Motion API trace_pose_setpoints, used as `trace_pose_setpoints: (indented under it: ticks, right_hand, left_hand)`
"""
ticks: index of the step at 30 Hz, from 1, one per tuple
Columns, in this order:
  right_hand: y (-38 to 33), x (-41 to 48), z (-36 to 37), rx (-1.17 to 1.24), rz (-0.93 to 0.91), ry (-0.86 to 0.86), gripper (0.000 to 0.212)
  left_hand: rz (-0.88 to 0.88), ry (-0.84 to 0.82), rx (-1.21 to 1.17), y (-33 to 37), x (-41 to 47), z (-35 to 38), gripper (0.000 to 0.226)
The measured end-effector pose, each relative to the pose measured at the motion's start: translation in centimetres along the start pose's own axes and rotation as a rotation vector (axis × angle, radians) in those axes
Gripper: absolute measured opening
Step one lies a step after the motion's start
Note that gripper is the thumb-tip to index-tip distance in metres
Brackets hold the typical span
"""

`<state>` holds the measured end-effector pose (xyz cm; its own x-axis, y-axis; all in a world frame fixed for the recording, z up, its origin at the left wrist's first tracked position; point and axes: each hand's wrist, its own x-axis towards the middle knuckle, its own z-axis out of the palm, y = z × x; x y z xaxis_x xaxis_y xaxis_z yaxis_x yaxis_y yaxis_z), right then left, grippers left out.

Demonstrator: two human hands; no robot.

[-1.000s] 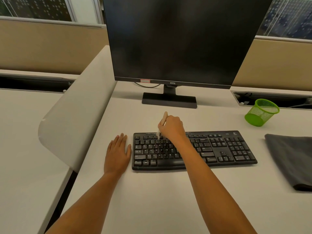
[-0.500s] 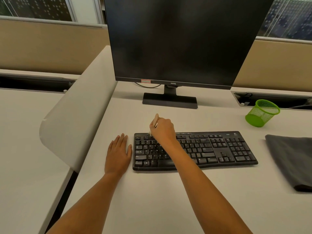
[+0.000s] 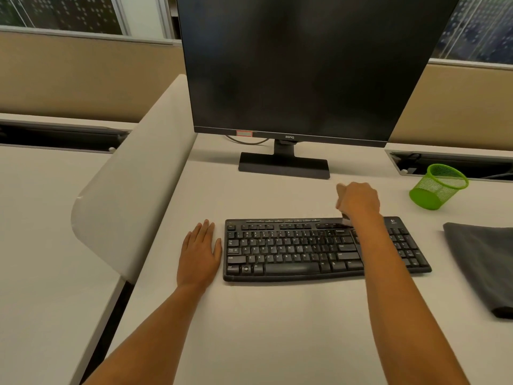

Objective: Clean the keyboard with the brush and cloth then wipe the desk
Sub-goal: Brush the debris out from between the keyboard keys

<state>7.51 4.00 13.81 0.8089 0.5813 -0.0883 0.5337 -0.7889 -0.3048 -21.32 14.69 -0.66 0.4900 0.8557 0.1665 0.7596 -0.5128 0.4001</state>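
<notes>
A black keyboard [image 3: 291, 250] lies on the beige desk [image 3: 277, 329] in front of the monitor. My right hand [image 3: 358, 200] hovers over the keyboard's top right row with its fingers curled round a small brush [image 3: 340, 197]; the brush is blurred and mostly hidden by the fist, with a dark smear below it at the top key row. My left hand [image 3: 200, 251] rests flat on the desk, touching the keyboard's left edge. A dark grey cloth [image 3: 483, 265] lies folded on the desk to the right of the keyboard.
A large black monitor [image 3: 299, 65] stands on its base [image 3: 283, 165] behind the keyboard. A green mesh cup [image 3: 438, 187] sits at the back right. A curved white divider panel [image 3: 130, 184] rises at the desk's left edge.
My right hand with the brush swept left along the top key row, then far to the right end of it. My left hand stayed flat beside the keyboard.
</notes>
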Motion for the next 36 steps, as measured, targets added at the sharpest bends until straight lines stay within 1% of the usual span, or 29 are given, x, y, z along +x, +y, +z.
trace_pose_setpoints:
  ticks: [2, 3, 6, 10, 12, 14, 16, 17, 18, 19, 20, 23, 25, 26, 27, 28, 30, 32, 36]
  right_hand:
    - [-0.2, -0.1, 0.7, -0.029, 0.025, -0.018, 0.048]
    - [-1.1, -0.5, 1.0, -0.061, -0.005, -0.042, 0.051]
    - [-5.5, -2.9, 2.5, -0.135, -0.154, -0.132, 0.055]
    - [-11.3, -5.9, 5.4, -0.069, -0.345, -0.198, 0.052]
    - [-13.4, -7.0, 6.2, 0.032, -0.437, -0.258, 0.036]
    - [-14.4, -7.7, 6.5, 0.235, -0.505, -0.278, 0.018]
    - [-14.4, -7.7, 6.6, 0.442, -0.484, -0.231, 0.015]
    - [-14.1, -7.4, 6.7, 0.528, -0.449, -0.176, 0.015]
    - [-13.8, -6.9, 6.9, 0.564, -0.419, -0.106, 0.016]
    - [-13.5, -6.5, 7.1, 0.534, -0.400, -0.051, 0.017]
    - [-13.4, -6.3, 7.4, 0.468, -0.396, -0.041, 0.018]
    - [-13.3, -6.8, 8.8, 0.261, -0.476, -0.121, 0.019]
    - [-13.7, -7.7, 9.4, 0.210, -0.572, -0.142, 0.018]
    - [-13.9, -7.9, 9.3, 0.238, -0.600, -0.148, 0.017]
    - [-14.0, -8.0, 8.9, 0.307, -0.589, -0.163, 0.016]
    - [-14.0, -7.8, 8.3, 0.380, -0.551, -0.169, 0.016]
    - [-13.7, -7.1, 7.3, 0.483, -0.454, -0.115, 0.016]
    - [-13.0, -6.7, 7.3, 0.469, -0.442, -0.056, 0.019]
    - [-12.5, -8.1, 8.2, 0.262, -0.555, -0.160, 0.019]
  left_hand:
    - [0.001, 0.000, 0.001, -0.1, 0.0, 0.0, 0.052]
    - [0.001, -0.002, 0.002, -0.1, 0.0, 0.1, 0.052]
    - [-0.001, -0.004, 0.000, -0.1, -0.1, 0.0, 0.052]
    - [0.000, 0.008, -0.006, 0.0, -0.1, -0.1, 0.051]
    - [0.001, 0.012, 0.000, 0.0, -0.2, 0.0, 0.051]
    - [-0.002, 0.016, 0.011, 0.0, -0.1, 0.1, 0.054]
    - [0.003, 0.012, 0.018, 0.0, -0.1, 0.1, 0.059]
    - [0.004, 0.009, 0.018, -0.1, -0.1, 0.1, 0.057]
    - [0.003, 0.008, 0.013, -0.1, -0.1, 0.1, 0.055]
    - [0.002, 0.009, 0.008, -0.1, -0.1, 0.1, 0.053]
    - [0.002, 0.008, 0.005, -0.1, -0.1, 0.1, 0.052]
    - [0.002, 0.003, 0.015, 0.0, -0.1, 0.1, 0.059]
    - [-0.002, 0.002, 0.019, 0.0, -0.2, 0.1, 0.062]
    - [-0.003, 0.003, 0.017, 0.0, -0.2, 0.1, 0.062]
    - [-0.001, 0.005, 0.015, 0.0, -0.2, 0.1, 0.062]
    - [0.002, 0.004, 0.014, 0.0, -0.2, 0.1, 0.062]
    - [0.002, -0.008, 0.014, -0.1, -0.1, 0.1, 0.062]
    - [-0.001, -0.014, 0.014, -0.1, -0.1, 0.1, 0.063]
    - [0.003, -0.004, 0.014, -0.1, -0.1, 0.1, 0.062]
